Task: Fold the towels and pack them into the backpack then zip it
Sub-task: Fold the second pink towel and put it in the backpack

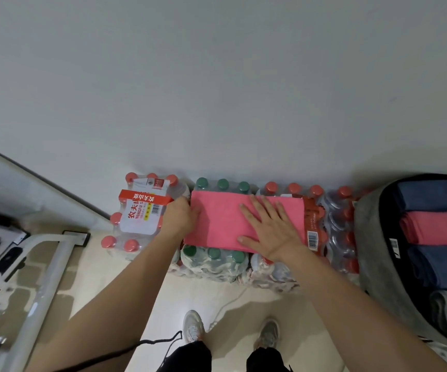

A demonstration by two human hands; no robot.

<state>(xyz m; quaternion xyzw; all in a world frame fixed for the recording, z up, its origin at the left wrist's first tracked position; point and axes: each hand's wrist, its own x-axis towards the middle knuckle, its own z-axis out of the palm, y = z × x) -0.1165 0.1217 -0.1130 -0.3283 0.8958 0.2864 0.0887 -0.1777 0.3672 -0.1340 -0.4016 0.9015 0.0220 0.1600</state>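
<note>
The soft, light pink folded cloth towel [222, 218] lies limp on shrink-wrapped water bottle packs [214, 261]; the left hand [181, 217] pinches its left edge, the right hand [269, 229] presses flat, fingers spread. Best lifted by both ends.

Left grip [182, 216] pinching, right grip [269, 228] flat.

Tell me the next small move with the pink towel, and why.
Probably fold the pink towel over once more: the left hand grips its left edge, the right hand presses it flat, and it looks wider than the folded towels in the backpack.
</note>
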